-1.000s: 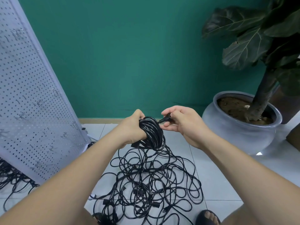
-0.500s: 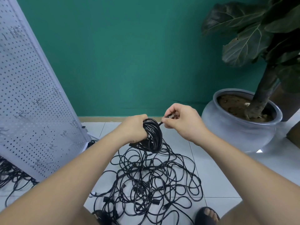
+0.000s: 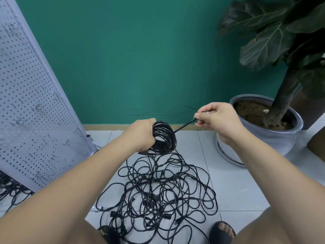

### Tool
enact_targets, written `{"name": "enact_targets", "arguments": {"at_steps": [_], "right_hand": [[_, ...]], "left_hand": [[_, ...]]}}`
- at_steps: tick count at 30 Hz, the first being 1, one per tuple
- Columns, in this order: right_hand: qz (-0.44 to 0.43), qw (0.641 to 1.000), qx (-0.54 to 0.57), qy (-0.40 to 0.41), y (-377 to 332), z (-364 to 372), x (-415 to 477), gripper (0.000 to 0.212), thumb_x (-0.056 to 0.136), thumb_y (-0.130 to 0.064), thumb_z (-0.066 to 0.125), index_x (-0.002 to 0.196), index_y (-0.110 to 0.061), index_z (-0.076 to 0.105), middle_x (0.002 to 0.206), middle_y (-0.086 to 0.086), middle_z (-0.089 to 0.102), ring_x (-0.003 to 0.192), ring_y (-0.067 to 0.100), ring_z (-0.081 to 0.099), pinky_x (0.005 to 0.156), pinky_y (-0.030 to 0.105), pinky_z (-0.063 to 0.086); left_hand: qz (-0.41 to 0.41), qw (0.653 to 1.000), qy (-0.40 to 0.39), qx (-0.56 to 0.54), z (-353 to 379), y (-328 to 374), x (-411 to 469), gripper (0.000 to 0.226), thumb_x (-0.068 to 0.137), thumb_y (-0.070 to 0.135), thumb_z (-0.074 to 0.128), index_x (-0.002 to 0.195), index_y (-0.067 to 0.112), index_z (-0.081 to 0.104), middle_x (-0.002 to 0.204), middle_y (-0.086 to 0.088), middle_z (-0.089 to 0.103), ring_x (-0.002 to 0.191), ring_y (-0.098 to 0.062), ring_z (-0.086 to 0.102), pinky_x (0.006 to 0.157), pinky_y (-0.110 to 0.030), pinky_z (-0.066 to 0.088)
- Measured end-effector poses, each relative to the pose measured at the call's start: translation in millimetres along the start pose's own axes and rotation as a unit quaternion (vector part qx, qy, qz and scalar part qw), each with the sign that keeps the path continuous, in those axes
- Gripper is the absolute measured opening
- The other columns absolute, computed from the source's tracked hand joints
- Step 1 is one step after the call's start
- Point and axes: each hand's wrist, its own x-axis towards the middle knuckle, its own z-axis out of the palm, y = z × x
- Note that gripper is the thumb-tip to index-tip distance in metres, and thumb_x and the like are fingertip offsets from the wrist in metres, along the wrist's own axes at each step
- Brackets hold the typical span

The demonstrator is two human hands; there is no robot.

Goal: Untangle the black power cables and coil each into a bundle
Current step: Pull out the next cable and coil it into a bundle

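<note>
Gripping coiled cable bundle: left hand. Right hand pinches its taut loose end; tangled cables on floor.

Qty: left hand 1 | right hand 1 | coiled bundle 1 | main cable tangle 1, strands uncountable | 2nd cable heap 1 | pegboard 1 | plant pot 1 | sandal 1 seen

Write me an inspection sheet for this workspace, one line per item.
Surface: pale tiled floor.
Job's things: coiled bundle held up; tangled pile on the floor below.
Clutter: brown object, cut off at right edge.
Grippers: left hand grips the coiled bundle; right hand pinches the cable end.
Cables: cable end runs taut from bundle to right hand; more cables by the pegboard panel.
Surroundings: green wall, potted plant at right.
</note>
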Motion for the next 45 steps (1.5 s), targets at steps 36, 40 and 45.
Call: {"name": "enact_targets", "arguments": {"at_steps": [36,40,45], "right_hand": [[-0.280,0.930,-0.222,-0.089,18.4,71.5,-55.3,0.036,0.083,-0.022,0.094,0.104,-0.022,0.066,0.095,-0.008,0.057,0.085,0.012,0.062,0.075,0.030,0.053],[-0.287,0.917,-0.276,-0.036,4.2,69.0,-44.5,0.049,0.075,-0.036,0.097,0.104,-0.029,0.058,0.092,-0.012,0.051,0.089,0.011,0.050,0.075,0.031,0.043],[-0.192,0.937,-0.273,-0.104,-0.1,59.4,-33.3,0.075,0.071,-0.042,0.100,0.129,-0.033,0.054,0.129,-0.014,0.056,0.124,0.006,0.055,0.103,0.031,0.048]], "left_hand": [[-0.063,0.836,-0.186,-0.513,-22.4,-2.7,-23.9,0.035,0.084,-0.027,0.042,0.101,0.000,0.057,0.083,-0.017,0.062,0.066,-0.017,0.066,0.047,-0.016,0.049],[-0.025,0.836,-0.200,-0.510,-27.1,6.1,-27.7,0.038,0.088,-0.024,0.042,0.106,0.004,0.058,0.094,-0.018,0.057,0.085,-0.029,0.059,0.042,-0.012,0.043],[-0.048,0.868,-0.170,-0.463,-21.7,4.2,-25.2,0.052,0.086,-0.015,0.056,0.133,0.007,0.046,0.107,-0.013,0.064,0.084,-0.023,0.070,0.045,-0.017,0.045]]}}
